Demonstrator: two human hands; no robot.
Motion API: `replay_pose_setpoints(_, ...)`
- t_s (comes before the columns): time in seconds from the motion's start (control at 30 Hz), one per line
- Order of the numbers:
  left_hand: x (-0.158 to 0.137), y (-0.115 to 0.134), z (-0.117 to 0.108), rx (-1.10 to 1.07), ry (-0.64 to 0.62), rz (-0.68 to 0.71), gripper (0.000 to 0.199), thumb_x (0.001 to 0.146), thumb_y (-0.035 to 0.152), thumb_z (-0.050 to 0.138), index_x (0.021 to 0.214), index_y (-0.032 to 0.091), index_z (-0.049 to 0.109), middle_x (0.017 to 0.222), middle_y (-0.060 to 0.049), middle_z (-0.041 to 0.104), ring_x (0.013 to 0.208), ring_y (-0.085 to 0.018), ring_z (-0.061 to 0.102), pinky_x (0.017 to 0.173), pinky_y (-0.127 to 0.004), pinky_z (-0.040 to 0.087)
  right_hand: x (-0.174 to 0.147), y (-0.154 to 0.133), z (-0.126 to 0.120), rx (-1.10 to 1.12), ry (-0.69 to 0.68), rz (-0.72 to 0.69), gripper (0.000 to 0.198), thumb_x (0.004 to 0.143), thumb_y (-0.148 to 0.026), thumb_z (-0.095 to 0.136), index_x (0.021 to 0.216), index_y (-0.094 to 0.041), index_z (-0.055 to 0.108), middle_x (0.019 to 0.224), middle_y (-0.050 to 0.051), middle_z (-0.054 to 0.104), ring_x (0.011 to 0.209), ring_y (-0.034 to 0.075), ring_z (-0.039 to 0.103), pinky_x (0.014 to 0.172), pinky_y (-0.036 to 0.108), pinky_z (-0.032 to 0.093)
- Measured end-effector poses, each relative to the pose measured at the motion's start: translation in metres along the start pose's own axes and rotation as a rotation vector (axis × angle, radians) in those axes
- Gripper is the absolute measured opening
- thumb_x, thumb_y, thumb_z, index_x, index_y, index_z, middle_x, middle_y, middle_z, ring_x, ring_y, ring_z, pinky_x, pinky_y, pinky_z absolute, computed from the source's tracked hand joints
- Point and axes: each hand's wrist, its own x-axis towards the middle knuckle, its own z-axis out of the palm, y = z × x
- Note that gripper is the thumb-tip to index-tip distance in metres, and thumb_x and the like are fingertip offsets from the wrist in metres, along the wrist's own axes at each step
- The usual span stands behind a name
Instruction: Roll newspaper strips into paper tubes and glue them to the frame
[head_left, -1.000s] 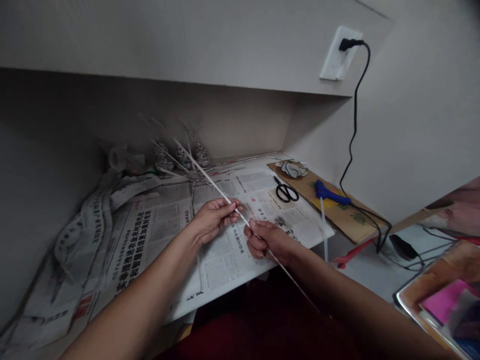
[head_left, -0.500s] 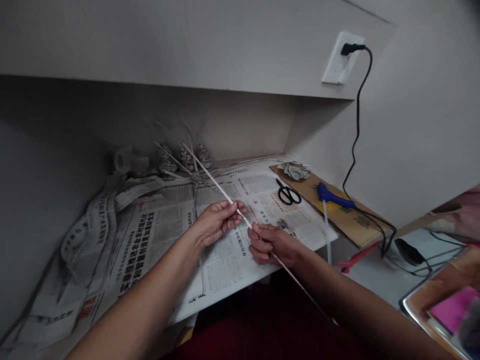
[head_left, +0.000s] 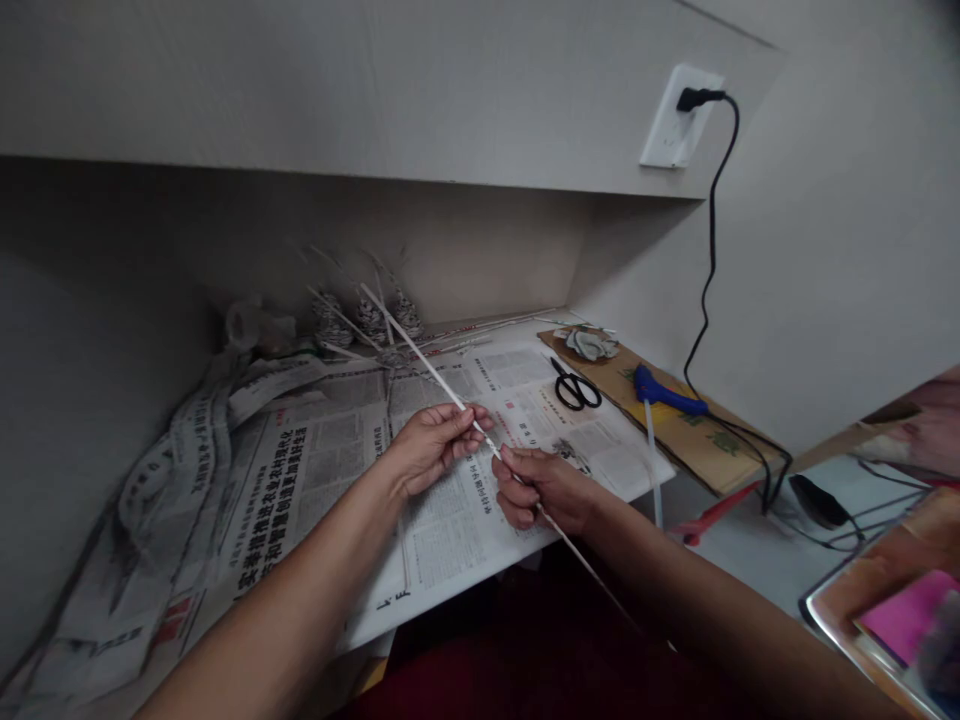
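Two bare hands on a slender paper rod [head_left: 421, 354], seen from the head; the rod ran obliquely, from its upper end in front of the woven paper cones [head_left: 373, 318], down through both grips and on over the dark lap, where its lower end lay near the right forearm; the left hand [head_left: 437, 445] held it from the left side, thumb and forefinger clamped together on the shaft, the remaining fingers loosely bent beneath it; the right hand [head_left: 538, 487] lay lower and nearer the body, its thumb pressed against the forefinger with the rod between them, the other fingers curled towards the palm; a short length of rod, speckled with print near the right thumb, was exposed between the two grips, and the hands stood close but apart; below them spread printed newspaper [head_left: 442, 535] on a white board [head_left: 660, 478]; to the right of the hands lay black-handled scissors [head_left: 564, 377], and beyond these a cardboard sheet [head_left: 619, 385] bearing a grey paper flower [head_left: 589, 344] and a blue glue gun [head_left: 667, 395]; loose newspaper strips [head_left: 202, 430] curved along the left side.
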Motion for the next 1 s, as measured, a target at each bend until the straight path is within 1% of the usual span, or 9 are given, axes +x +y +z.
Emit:
replay_pose_setpoints(0.17, 0.002, -0.001, -0.002, 0.029, -0.005, 0.016, 0.012, 0.080, 0.015, 0.068, 0.089, 0.007, 0.071, 0.086, -0.010, 0.072, 0.061, -0.007, 0.065, 0.061, -0.014, 0.056, 0.005, -0.009, 0.005, -0.640, 0.298, -0.260, 0.031, 0.092, -0.047, 0.046, 0.081, -0.020, 0.057, 0.056, -0.002, 0.050, 0.051, 0.011, 0.047, 0.054, 0.026, 0.036)
replay_pose_setpoints(0.23, 0.002, 0.000, -0.002, 0.025, -0.005, 0.026, 0.012, 0.081, 0.015, 0.067, 0.089, 0.007, 0.071, 0.086, -0.010, 0.072, 0.062, -0.007, 0.065, 0.062, -0.014, 0.056, 0.005, -0.009, 0.006, -0.725, 0.350, -0.306, 0.030, 0.092, -0.044, 0.048, 0.077, -0.020, 0.055, 0.057, -0.002, 0.049, 0.052, 0.011, 0.046, 0.054, 0.026, 0.035)
replay_pose_setpoints(0.43, -0.001, 0.000, -0.002, 0.010, -0.029, 0.005, 0.013, 0.082, 0.016, 0.067, 0.090, 0.007, 0.072, 0.089, -0.011, 0.072, 0.063, -0.007, 0.065, 0.061, -0.013, 0.054, 0.003, -0.004, 0.003, -0.077, 0.030, -0.025, 0.035, 0.093, -0.054, 0.038, 0.079, -0.022, 0.044, 0.044, -0.010, 0.027, 0.038, 0.011, 0.039, 0.043, 0.025, 0.034)
replay_pose_setpoints(0.5, 0.000, 0.000, -0.001, 0.025, -0.041, 0.007, 0.014, 0.080, 0.018, 0.069, 0.090, 0.008, 0.072, 0.089, -0.011, 0.072, 0.063, -0.007, 0.064, 0.061, -0.014, 0.054, 0.004, -0.005, 0.004, -0.151, 0.070, -0.056, 0.036, 0.093, -0.053, 0.038, 0.080, -0.020, 0.048, 0.045, -0.008, 0.036, 0.040, 0.011, 0.043, 0.045, 0.024, 0.036)
replay_pose_setpoints(0.57, 0.001, 0.000, -0.002, 0.049, -0.045, 0.027, 0.017, 0.079, 0.021, 0.071, 0.090, 0.008, 0.072, 0.088, -0.010, 0.072, 0.064, -0.008, 0.064, 0.062, -0.015, 0.055, 0.006, -0.008, 0.006, -0.374, 0.185, -0.137, 0.036, 0.094, -0.049, 0.040, 0.081, -0.019, 0.052, 0.047, -0.005, 0.045, 0.042, 0.010, 0.045, 0.048, 0.024, 0.037)
replay_pose_setpoints(0.7, 0.003, 0.002, -0.003, 0.056, 0.052, 0.076, 0.016, 0.082, 0.022, 0.068, 0.088, 0.008, 0.071, 0.084, -0.010, 0.072, 0.062, -0.008, 0.064, 0.062, -0.015, 0.055, 0.008, -0.011, 0.010, -0.714, 0.353, -0.201, 0.030, 0.094, -0.041, 0.044, 0.077, -0.019, 0.055, 0.048, -0.005, 0.046, 0.044, 0.010, 0.044, 0.050, 0.024, 0.036)
replay_pose_setpoints(0.8, 0.003, 0.005, -0.003, 0.023, 0.086, 0.064, 0.012, 0.084, 0.017, 0.064, 0.086, 0.008, 0.071, 0.083, -0.010, 0.072, 0.059, -0.007, 0.063, 0.059, -0.013, 0.054, 0.005, -0.007, 0.008, -0.544, 0.287, -0.135, 0.032, 0.094, -0.045, 0.042, 0.075, -0.020, 0.050, 0.046, -0.006, 0.041, 0.042, 0.010, 0.041, 0.046, 0.024, 0.033)
replay_pose_setpoints(0.93, 0.001, 0.005, 0.000, -0.006, 0.058, 0.023, 0.011, 0.085, 0.015, 0.062, 0.085, 0.008, 0.071, 0.081, -0.010, 0.072, 0.057, -0.006, 0.063, 0.056, -0.011, 0.053, 0.002, -0.001, 0.002, -0.039, -0.044, 0.024, 0.036, 0.093, -0.054, 0.036, 0.075, -0.023, 0.039, 0.043, -0.010, 0.023, 0.037, 0.011, 0.034, 0.042, 0.024, 0.031)
replay_pose_setpoints(1.0, 0.001, 0.004, 0.000, 0.003, 0.065, 0.024, 0.010, 0.084, 0.015, 0.064, 0.086, 0.007, 0.071, 0.082, -0.011, 0.072, 0.057, -0.006, 0.063, 0.058, -0.012, 0.054, 0.003, -0.001, 0.002, -0.073, -0.014, 0.000, 0.037, 0.093, -0.056, 0.037, 0.078, -0.022, 0.043, 0.044, -0.009, 0.028, 0.039, 0.011, 0.038, 0.043, 0.024, 0.031)
